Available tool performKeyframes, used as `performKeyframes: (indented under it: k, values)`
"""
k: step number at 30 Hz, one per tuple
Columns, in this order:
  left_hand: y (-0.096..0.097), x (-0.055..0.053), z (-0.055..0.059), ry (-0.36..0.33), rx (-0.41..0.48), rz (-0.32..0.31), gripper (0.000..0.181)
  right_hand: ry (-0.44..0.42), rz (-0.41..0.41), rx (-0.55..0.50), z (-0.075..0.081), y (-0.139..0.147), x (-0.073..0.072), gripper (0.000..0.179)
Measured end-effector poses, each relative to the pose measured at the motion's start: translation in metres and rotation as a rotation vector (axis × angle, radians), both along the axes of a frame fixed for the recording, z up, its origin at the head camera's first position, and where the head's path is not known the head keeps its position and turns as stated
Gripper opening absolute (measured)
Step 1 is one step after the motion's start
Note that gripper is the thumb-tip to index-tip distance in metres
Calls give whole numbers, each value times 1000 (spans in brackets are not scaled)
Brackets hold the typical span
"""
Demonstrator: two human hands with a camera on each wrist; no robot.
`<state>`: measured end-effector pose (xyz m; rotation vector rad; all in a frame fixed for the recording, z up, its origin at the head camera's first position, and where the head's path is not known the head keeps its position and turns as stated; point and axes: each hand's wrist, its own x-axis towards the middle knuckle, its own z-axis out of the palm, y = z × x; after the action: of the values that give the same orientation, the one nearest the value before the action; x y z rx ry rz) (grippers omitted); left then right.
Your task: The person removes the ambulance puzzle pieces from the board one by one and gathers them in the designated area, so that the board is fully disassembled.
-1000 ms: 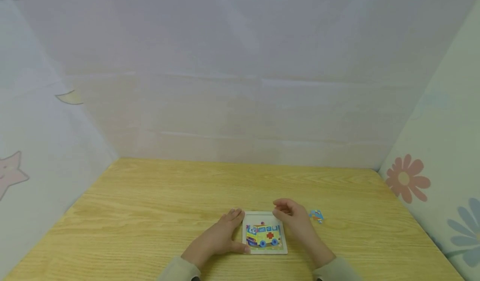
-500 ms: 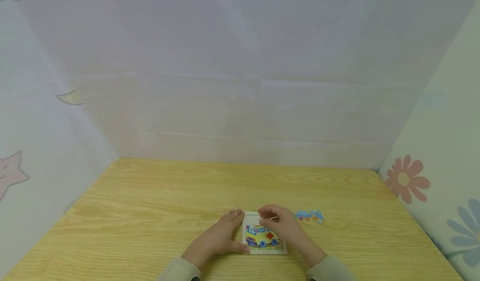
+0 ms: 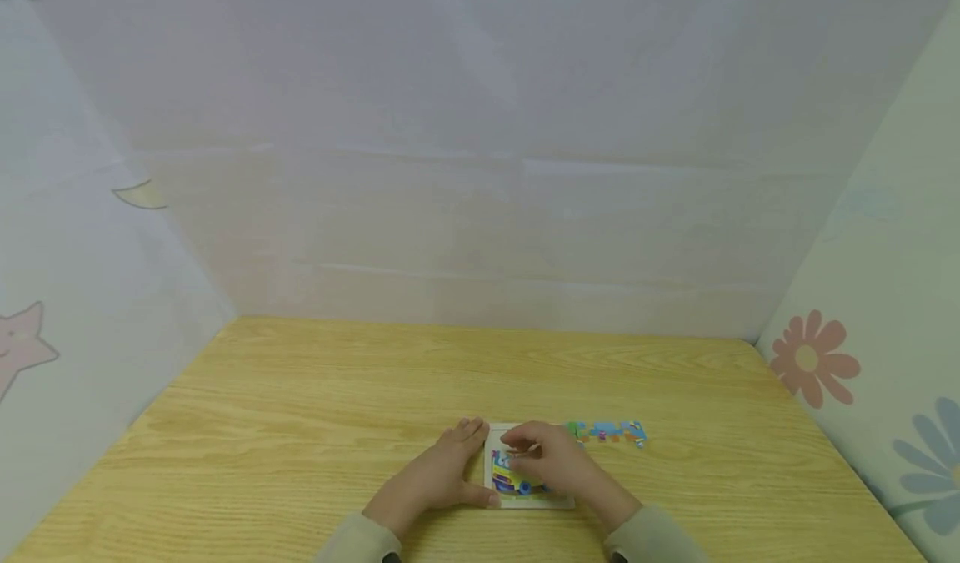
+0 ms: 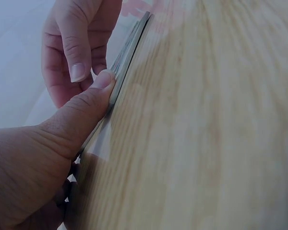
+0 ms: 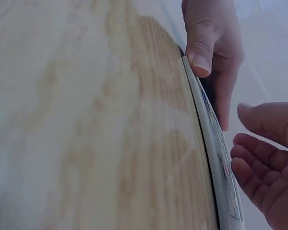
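Note:
A small square puzzle board lies on the wooden table. Joined pieces in its lower part show a yellow ambulance; the far strip inside the frame is pale and bare. My left hand rests along the board's left side, thumb on the near left corner and fingers stretched toward the far corner. Over the board hovers my right hand, covering part of the picture. In the right wrist view its fingers are loosely bent, apart from the thumb, with nothing seen between them.
Several blue and multicoloured puzzle pieces lie in a row on the table, just beyond the board's right side and partly behind my right hand. Pale printed cloth walls stand at the table's back and sides.
My right hand has moved left and slightly nearer, from the board's far right corner to over the picture, uncovering more of the loose pieces. My left hand and the board stay put.

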<state>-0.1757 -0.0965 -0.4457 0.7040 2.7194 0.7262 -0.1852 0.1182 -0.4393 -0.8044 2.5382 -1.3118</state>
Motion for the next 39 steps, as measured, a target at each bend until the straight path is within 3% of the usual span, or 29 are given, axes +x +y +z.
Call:
performKeyframes:
  k: [18,25,39]
  values:
    - [2,-2,-2,30,5,-11,103,39,1,150,-8,-4,-9,31]
    - [1,-1,1,30,21,-16,102,-30,-3,167,-3,-10,-11,28]
    - [-2,2,2,11,46,-24,102,-59,20,259,6,-20,-14,27]
